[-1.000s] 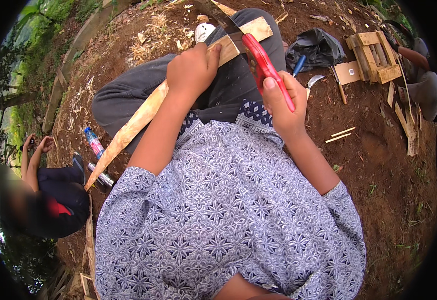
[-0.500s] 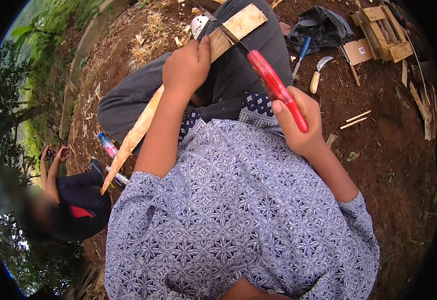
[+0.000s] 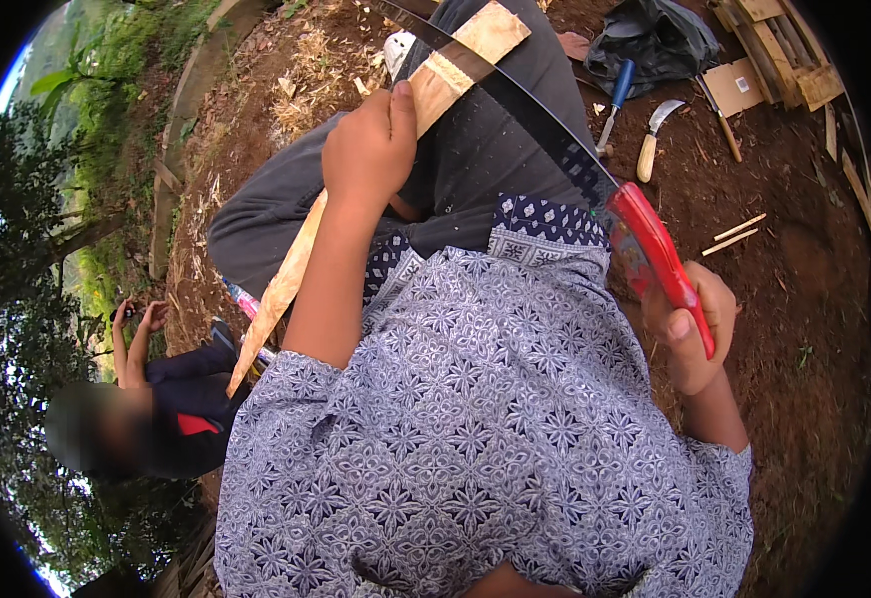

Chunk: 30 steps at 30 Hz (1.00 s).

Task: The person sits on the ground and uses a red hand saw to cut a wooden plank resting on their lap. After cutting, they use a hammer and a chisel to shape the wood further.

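Observation:
Across my lap lies a long pale strip of wood (image 3: 291, 267), narrow at its near left end and wide at the far right one. My left hand (image 3: 368, 143) is closed round it, just left of a light-coloured cut spot. With my right hand (image 3: 695, 324) I grip the red handle of a handsaw (image 3: 545, 130). The dark, curved blade crosses the wood close to its wide end, right of my left hand. Most of the blade shows between the wood and the handle. How deep its edge sits in the wood I cannot tell.
On the soil to the right lie a blue-handled tool (image 3: 618, 98), a hooked knife (image 3: 653, 145), a wooden-handled tool (image 3: 722, 125) and two thin sticks (image 3: 732, 235). Behind them are a black plastic bag (image 3: 655, 45) and a wooden crate (image 3: 784, 50). Another person (image 3: 171, 399) sits at left.
My right hand has drawn the saw back toward the lower right, so more blade shows on the near side of the wood. My left hand keeps its hold.

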Tool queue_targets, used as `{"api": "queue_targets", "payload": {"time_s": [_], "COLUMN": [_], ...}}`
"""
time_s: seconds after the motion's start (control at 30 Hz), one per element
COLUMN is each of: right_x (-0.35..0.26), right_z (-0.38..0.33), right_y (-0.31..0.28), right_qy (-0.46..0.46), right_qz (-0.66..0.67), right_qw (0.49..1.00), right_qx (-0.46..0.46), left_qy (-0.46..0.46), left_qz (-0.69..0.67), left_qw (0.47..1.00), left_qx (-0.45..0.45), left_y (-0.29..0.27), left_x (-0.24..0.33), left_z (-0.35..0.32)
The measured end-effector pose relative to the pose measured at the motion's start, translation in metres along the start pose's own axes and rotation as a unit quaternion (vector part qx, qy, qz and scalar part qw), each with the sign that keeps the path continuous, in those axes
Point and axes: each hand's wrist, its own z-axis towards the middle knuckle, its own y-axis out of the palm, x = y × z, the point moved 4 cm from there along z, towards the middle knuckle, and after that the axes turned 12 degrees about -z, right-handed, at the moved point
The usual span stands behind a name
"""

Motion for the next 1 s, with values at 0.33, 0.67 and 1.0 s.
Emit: {"api": "queue_targets", "payload": {"time_s": [0.33, 0.67, 1.0], "right_x": [-0.022, -0.016, -0.011], "right_z": [0.089, 0.110, 0.127], "right_y": [0.062, 0.069, 0.075], "right_qy": [-0.077, -0.033, -0.027], "right_qz": [0.035, 0.100, 0.138], "right_qw": [0.996, 0.994, 0.990], "right_qx": [-0.017, -0.029, -0.024], "left_qy": [-0.008, -0.040, -0.047], "left_qz": [0.018, 0.038, 0.076], "left_qw": [1.000, 0.997, 0.994], "left_qx": [0.003, -0.059, -0.063], "left_y": [-0.033, -0.027, -0.033], "left_x": [-0.005, -0.003, -0.017], "left_z": [0.025, 0.029, 0.046]}}
